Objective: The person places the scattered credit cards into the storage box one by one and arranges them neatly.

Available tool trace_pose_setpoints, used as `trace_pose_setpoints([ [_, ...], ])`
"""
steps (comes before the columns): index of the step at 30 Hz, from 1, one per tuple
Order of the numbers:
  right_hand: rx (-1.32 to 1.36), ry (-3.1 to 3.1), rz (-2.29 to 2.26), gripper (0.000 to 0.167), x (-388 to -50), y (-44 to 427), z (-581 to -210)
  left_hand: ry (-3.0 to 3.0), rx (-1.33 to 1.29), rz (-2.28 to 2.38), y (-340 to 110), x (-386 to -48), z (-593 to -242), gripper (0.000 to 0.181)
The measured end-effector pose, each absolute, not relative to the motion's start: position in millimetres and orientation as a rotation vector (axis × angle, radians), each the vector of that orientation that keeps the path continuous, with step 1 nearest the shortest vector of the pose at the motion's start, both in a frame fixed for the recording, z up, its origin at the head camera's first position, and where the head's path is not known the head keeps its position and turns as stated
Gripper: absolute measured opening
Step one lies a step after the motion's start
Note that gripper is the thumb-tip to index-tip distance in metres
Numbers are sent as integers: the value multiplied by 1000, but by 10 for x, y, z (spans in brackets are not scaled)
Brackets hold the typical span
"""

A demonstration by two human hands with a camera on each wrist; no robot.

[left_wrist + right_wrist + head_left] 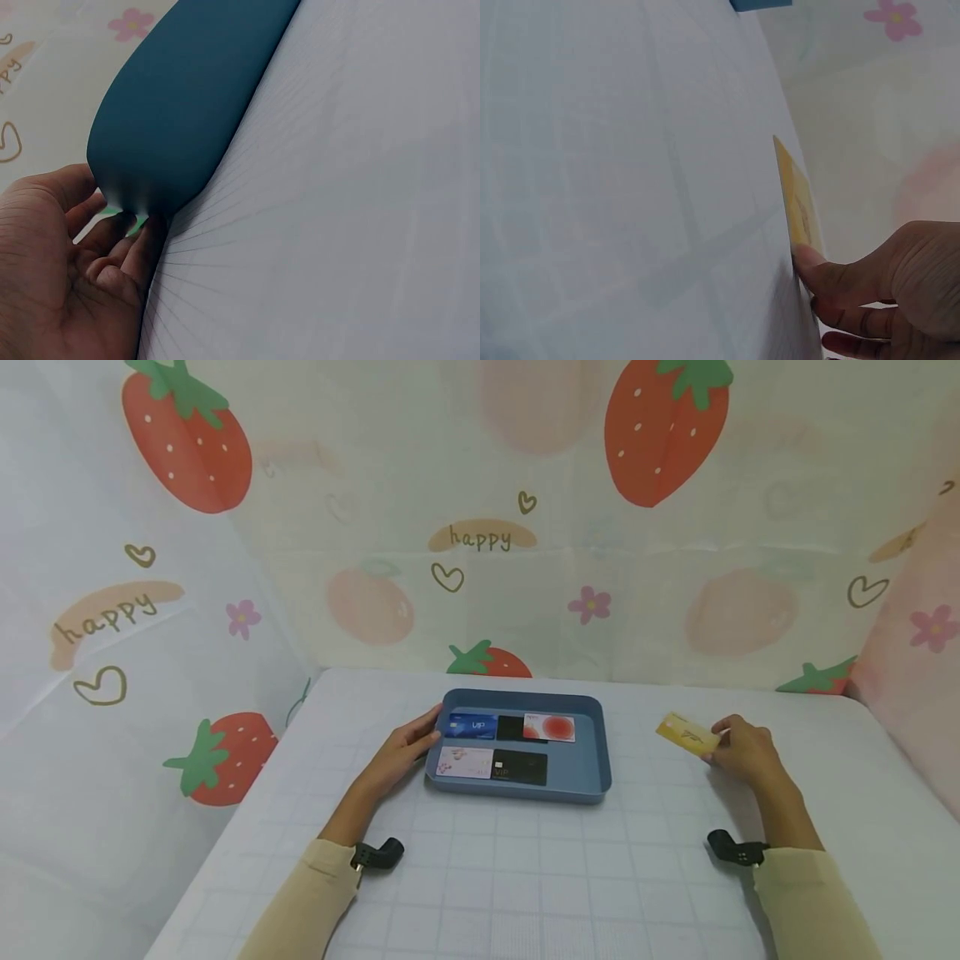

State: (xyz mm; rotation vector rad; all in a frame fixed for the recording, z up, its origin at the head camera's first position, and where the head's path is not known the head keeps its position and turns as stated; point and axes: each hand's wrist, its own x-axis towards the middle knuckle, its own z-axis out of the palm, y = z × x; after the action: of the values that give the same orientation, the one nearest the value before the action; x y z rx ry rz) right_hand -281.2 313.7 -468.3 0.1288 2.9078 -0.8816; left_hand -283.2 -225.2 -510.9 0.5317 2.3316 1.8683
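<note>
My right hand (746,752) pinches a yellow card (686,735) by one end, thumb on its near face, just over the table right of the tray. My left hand (401,747) grips the left end of a blue-grey tray (577,789); its fingers bend against the outer wall in the left wrist view. Inside the tray lie a blue VIP card (471,727), a white card with a red circle (550,727), a pale flowered card (465,763) and a black VIP card (520,767). The red-circle card partly covers another dark card (510,728).
A white gridded cloth covers the table (525,877). Behind it and at both sides hangs a curtain (645,552) printed with strawberries, hearts and flowers. A dark wrist camera (378,854) sits on the left wrist, another wrist camera (735,847) on the right.
</note>
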Motion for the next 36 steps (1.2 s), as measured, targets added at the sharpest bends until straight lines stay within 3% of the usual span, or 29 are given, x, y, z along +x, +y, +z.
trace_pose_setpoints([
  [6, 113, 2900, -862, 59, -2825, 3155, -4696, 2339, 538, 1857, -2251, -2845, -5124, 58],
  [18, 2, 2964, -931, 54, -2807, 3189, -4710, 2346, 549, 1852, -2252, -2856, -5132, 57],
  [36, 95, 2984, -1186, 34, -2802, 3174, -4709, 2352, 551, 1849, -2254, -2834, -5126, 57],
])
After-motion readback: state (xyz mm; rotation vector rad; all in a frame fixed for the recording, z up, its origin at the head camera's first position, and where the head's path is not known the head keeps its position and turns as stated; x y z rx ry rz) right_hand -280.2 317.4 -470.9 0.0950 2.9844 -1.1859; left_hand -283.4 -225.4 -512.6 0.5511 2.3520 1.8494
